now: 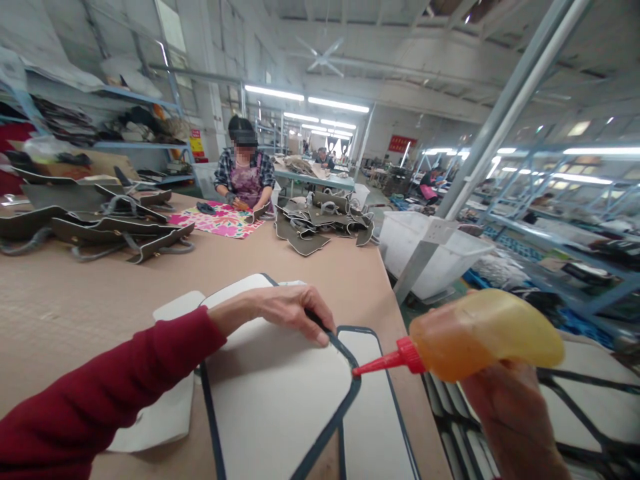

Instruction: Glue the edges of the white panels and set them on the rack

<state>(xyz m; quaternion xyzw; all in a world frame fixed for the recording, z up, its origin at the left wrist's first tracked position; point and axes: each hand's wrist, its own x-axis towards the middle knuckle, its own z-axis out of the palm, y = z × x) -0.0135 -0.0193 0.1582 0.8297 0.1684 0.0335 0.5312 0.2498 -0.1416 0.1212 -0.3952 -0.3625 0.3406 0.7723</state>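
L hand gripped white panel; R hand had bottle.

Panel, approx. 6 o'clock in view, had dark trim; L hand pinched its upper edge, thumb on top. R hand, approx. 4 o'clock, was wrapped round the bottle (yellowish liquid), tipped so the red nozzle pointed to 9 o'clock, tip at trim on panel's 2 o'clock corner; contact w/ it unclear. Second panel lay just beside, partly under, on table. Dark bag pieces sat at 9 o'clock, co-worker at 10, white tub at 3.
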